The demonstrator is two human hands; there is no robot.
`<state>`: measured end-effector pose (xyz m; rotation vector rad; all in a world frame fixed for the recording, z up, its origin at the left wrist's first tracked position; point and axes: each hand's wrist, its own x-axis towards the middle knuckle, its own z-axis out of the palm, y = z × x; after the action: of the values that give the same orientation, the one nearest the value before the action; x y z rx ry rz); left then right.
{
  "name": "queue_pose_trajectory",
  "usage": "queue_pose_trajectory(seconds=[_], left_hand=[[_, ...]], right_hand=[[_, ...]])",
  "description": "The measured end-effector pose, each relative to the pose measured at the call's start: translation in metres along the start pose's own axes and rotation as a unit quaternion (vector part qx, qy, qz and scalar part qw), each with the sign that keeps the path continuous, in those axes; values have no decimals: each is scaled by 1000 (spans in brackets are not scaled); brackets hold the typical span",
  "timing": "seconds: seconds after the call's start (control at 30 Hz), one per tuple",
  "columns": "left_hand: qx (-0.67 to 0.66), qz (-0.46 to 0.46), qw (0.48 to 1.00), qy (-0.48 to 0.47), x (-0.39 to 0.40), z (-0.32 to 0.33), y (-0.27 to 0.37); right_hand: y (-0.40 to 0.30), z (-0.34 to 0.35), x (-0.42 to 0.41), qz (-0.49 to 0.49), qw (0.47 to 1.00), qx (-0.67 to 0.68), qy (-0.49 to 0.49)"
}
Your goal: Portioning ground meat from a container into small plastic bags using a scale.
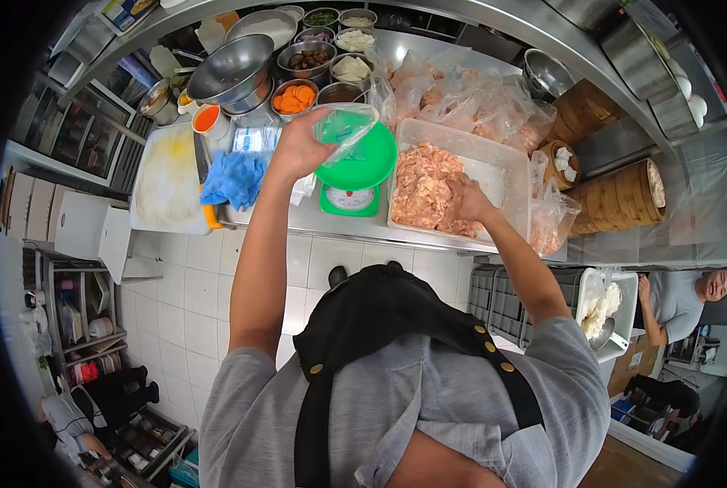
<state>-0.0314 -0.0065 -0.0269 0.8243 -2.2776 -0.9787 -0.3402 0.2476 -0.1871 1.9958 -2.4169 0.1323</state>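
Note:
My left hand grips a clear plastic bag by its rim, holding its mouth wide above the green pan of a kitchen scale. To the right stands a translucent plastic tub, its left part heaped with raw minced or chopped meat. My right hand reaches into that meat at the heap's right side, fingers partly buried, so I cannot see how much it grasps. Behind the tub lie several knotted plastic bags of meat.
On the left are a blue cloth, a white cutting board and a knife with a yellow handle. Steel bowls and tins of ingredients, including sliced carrots, line the back. Bamboo steamers stand right. Other people are nearby.

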Motion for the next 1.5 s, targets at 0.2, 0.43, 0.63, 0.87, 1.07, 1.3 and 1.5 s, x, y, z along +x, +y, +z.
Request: queue_pose_trajectory(seconds=[0.2,0.43,0.63,0.87,1.07,1.3,1.5], left_hand=[[17,7,1000,21,-2,3,-2],[-23,-44,999,2,5,5,2],[68,23,997,33,9,8,17],[96,-6,995,19,12,31,34],[94,10,995,45,17,43,52],[-87,-153,984,-1,23,30,57],[-123,-149,981,-20,22,28,58]], right_hand=[[16,-25,15,232,844,451,-176],[-2,-116,19,165,552,814,-79],[-21,-170,34,66,464,883,-25],[-75,-218,74,30,382,924,-7],[-136,-216,113,44,332,941,-40],[-167,-202,128,95,594,798,32],[-160,-183,134,-90,919,375,78]])
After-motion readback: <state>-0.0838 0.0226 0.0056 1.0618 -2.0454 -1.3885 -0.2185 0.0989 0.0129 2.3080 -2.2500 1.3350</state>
